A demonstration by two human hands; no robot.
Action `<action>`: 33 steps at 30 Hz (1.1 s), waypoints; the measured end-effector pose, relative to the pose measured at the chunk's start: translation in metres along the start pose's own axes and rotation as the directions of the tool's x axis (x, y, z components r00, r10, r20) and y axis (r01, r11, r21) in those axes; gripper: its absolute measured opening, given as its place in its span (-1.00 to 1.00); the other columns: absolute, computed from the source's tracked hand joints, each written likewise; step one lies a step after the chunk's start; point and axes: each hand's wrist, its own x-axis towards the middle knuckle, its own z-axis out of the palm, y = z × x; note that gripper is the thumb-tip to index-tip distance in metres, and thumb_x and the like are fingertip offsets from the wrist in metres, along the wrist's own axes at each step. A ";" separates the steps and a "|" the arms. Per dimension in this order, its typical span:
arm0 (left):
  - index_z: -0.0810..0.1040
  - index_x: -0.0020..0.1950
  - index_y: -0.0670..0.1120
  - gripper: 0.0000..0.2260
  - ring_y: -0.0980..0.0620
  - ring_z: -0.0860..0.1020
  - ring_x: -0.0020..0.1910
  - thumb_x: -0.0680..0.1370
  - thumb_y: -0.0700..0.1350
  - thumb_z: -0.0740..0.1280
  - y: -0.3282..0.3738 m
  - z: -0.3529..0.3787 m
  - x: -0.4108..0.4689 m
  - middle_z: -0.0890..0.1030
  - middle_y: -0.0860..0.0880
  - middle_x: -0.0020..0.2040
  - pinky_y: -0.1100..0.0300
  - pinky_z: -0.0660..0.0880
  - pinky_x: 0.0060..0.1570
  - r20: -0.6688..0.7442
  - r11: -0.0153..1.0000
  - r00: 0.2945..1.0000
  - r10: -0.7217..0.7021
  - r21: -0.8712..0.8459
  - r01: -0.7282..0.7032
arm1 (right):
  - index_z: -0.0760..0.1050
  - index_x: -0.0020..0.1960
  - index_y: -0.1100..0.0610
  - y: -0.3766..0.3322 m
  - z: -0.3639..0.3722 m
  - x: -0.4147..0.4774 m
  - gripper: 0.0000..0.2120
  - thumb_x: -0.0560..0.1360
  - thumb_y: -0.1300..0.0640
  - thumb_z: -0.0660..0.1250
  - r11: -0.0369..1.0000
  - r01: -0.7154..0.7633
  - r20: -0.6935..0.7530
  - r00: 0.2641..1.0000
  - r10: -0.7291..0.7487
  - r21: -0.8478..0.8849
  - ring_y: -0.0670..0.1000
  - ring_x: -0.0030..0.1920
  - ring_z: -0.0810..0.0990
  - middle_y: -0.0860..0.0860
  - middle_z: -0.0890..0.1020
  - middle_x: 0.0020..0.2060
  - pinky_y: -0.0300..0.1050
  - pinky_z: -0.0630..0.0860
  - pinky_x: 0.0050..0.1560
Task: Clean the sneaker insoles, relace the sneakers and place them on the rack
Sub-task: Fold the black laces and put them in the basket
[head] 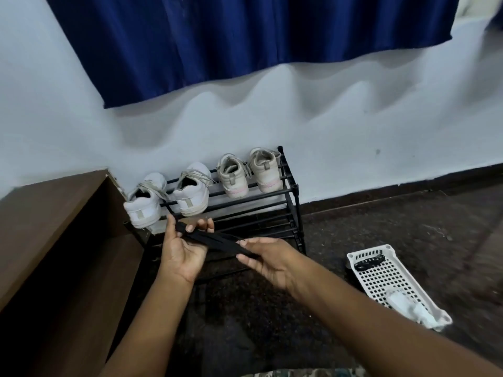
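Holding a black strip (217,240) level at centre frame, just in front of the rack (295,202). Left hand (182,251) wrapped round its left end, thumb and fingers curled on it; right hand (268,261) pinching the right end between thumb and fingers. Probably flat insoles seen edge-on, possibly bundled lace; too dark to tell. Already up on the top shelf: white sneakers (144,205) at left, beige sneakers (232,176) at right, heels toward camera, both pairs laced as far as visible. Lower shelves hard to read. Lower right, on the floor (408,213): white basket (351,257) with a loose black lace (368,261) at its far end and a blurred white bundle (408,306) at the near end. Judging from that: two pairs racked, likely one more pair out of view, with insoles, lacing and racking left. Upper frame only blue curtain (245,36).
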 end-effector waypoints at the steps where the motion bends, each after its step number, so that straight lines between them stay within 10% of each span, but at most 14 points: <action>1: 0.38 -0.39 -0.07 -0.59 0.04 0.56 -0.39 0.56 0.14 0.18 -0.011 -0.003 0.005 0.43 0.01 -0.50 0.03 0.59 -0.04 -0.008 0.999 1.000 -0.026 0.021 0.026 | 0.48 -0.18 0.35 -0.004 -0.009 0.006 -0.90 0.51 0.40 0.27 0.999 -0.008 -0.023 1.000 0.007 -0.033 0.00 -0.23 0.56 0.15 0.55 -0.20 -0.32 0.55 -0.45; 9: 0.45 -0.32 -0.05 -0.54 -0.06 0.54 -0.03 0.56 0.23 0.05 -0.135 -0.045 0.046 0.64 -0.06 -0.15 -0.09 0.43 0.04 -0.119 0.829 0.933 -0.340 0.431 0.357 | 0.50 -0.21 0.34 -0.027 -0.148 0.053 -0.89 0.49 0.40 0.28 0.996 -0.044 -0.154 0.988 0.030 -0.083 -0.04 -0.25 0.62 0.11 0.62 -0.29 -0.31 0.60 -0.32; 14: 0.32 0.40 -0.15 -0.35 -0.07 0.59 -0.06 0.41 0.16 0.31 -0.217 -0.078 0.078 0.42 -0.17 0.35 -0.01 0.59 -0.17 -0.145 0.528 0.761 -0.632 0.637 0.561 | 0.55 -0.14 0.25 -0.019 -0.261 0.079 -0.93 0.37 0.28 0.37 0.988 -0.154 -0.249 0.958 0.141 -0.031 -0.12 -0.28 0.67 0.00 0.68 -0.32 -0.22 0.59 -0.17; 17: 0.39 0.17 -0.11 -0.77 0.00 0.54 -0.22 0.59 -0.02 0.20 -0.267 -0.092 0.094 0.48 -0.13 0.14 0.09 0.58 -0.18 -0.152 0.341 0.680 -0.717 0.775 0.532 | 0.62 -0.24 0.33 -0.016 -0.322 0.087 -0.84 0.19 0.33 0.48 0.986 -0.166 -0.281 0.945 0.167 0.027 -0.07 -0.28 0.68 0.09 0.69 -0.29 -0.24 0.63 -0.28; 20: 0.35 -0.06 -0.11 -0.85 0.06 0.50 -0.34 0.62 -0.05 0.15 -0.314 -0.099 0.112 0.42 -0.08 -0.20 0.21 0.53 -0.29 -0.140 0.201 0.630 -0.764 0.876 0.438 | 0.65 -0.20 0.34 -0.016 -0.375 0.093 -0.41 -0.21 0.27 0.69 0.983 -0.183 -0.242 0.955 0.169 -0.035 -0.01 -0.24 0.70 0.16 0.69 -0.21 -0.28 0.60 -0.32; 25: 0.38 -0.20 -0.10 -0.83 0.21 0.40 -0.41 0.61 -0.17 0.21 -0.395 -0.110 0.139 0.43 -0.05 -0.30 0.40 0.37 -0.39 0.043 0.129 0.611 -0.790 0.987 0.097 | 0.69 -0.22 0.22 -0.032 -0.451 0.105 -0.34 -0.32 0.15 0.71 0.956 -0.158 -0.327 0.942 0.070 -0.249 -0.01 -0.23 0.69 0.14 0.70 -0.19 -0.30 0.59 -0.28; 29: 0.48 -0.21 -0.14 -0.88 0.24 0.33 -0.47 0.51 -0.22 0.36 -0.454 -0.105 0.158 0.40 0.02 -0.39 0.36 0.30 -0.41 0.320 0.151 0.624 -0.713 0.939 -0.310 | 0.68 -0.31 0.12 -0.054 -0.492 0.125 -0.72 0.03 0.32 0.62 0.816 -0.153 -0.438 0.889 -0.133 -0.558 -0.12 -0.38 0.65 0.02 0.69 -0.38 -0.36 0.55 -0.34; 33: 0.59 -0.10 -0.05 -0.84 0.01 0.46 -0.08 0.43 0.01 0.45 -0.494 -0.106 0.184 0.60 0.08 -0.17 0.16 0.22 -0.04 0.593 -0.092 0.538 -0.598 0.617 -0.782 | 0.60 -0.19 0.16 -0.073 -0.516 0.147 -0.84 0.37 0.40 0.45 0.420 -0.272 -0.434 0.825 -0.361 -0.866 -0.27 -0.50 0.52 -0.15 0.60 -0.53 -0.51 0.44 -0.37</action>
